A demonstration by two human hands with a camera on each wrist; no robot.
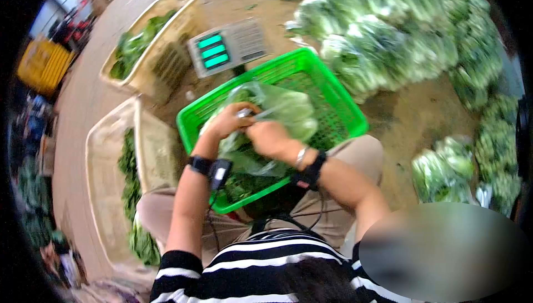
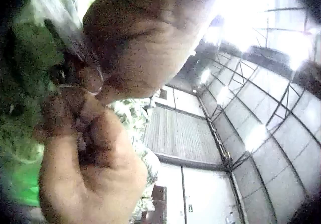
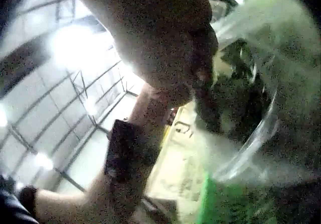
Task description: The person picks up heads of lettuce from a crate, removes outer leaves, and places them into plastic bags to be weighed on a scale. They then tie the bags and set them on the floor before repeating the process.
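Observation:
A clear plastic bag (image 1: 277, 100) of leafy green vegetables lies in the green plastic basket (image 1: 333, 86) between the person's knees. My left hand (image 1: 230, 121) has its fingers curled on the gathered plastic at the bag's near side. Right against it, my right hand (image 1: 272, 138) pinches the same plastic. The fingers of both hands meet in the left wrist view, where a twisted strand of plastic (image 2: 62, 23) runs up from them. In the right wrist view, the bag's loose film (image 3: 271, 118) spreads beside the right hand (image 3: 155, 38).
A scale with a lit display (image 1: 214, 52) stands beyond the basket. Two cream crates (image 1: 139, 164) with leafy greens are at the left. Bagged vegetables (image 1: 388, 42) are piled at the far right, with another bag (image 1: 444, 169) nearer. A yellow crate (image 1: 44, 65) sits far left.

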